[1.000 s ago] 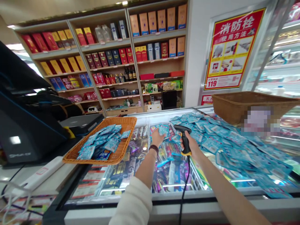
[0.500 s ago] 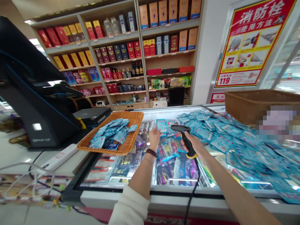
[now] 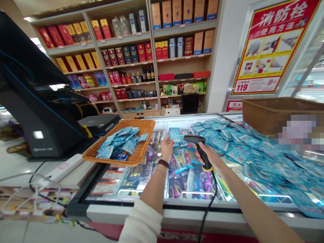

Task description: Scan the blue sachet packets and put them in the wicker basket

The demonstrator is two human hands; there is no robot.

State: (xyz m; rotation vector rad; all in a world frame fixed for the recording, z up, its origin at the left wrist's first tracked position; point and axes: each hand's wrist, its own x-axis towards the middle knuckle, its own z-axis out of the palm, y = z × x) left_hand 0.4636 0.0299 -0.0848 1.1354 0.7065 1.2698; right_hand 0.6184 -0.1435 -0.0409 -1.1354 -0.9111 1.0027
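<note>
We're gripping barcode scanner [image 3: 200, 152] in right hand [image 3: 210, 158], closed round handle, nose aimed toward blue packet [image 3: 174, 134] inside freezer [image 3: 162, 211]. We're holding left hand [image 3: 167, 150] open, just beside packet. Wicker basket [image 3: 121, 161] of blue sachets [image 3: 118, 144] is sitting at freezer's left end.

A glass-topped chest freezer [image 3: 162, 211] carries most of the goods, with colourful packets visible beneath the glass. Blue sachets [image 3: 255, 153] lie in a loose, overlapping spread across its right side. A wicker basket [image 3: 144, 125] of more sachets sits at its left end, and a larger brown basket [image 3: 275, 113] stands at the far right, partly behind a blurred patch. To the left, a pale surface [image 3: 76, 170] carries a black till [image 3: 37, 128] and a white strip [image 3: 63, 168] along its edge.
</note>
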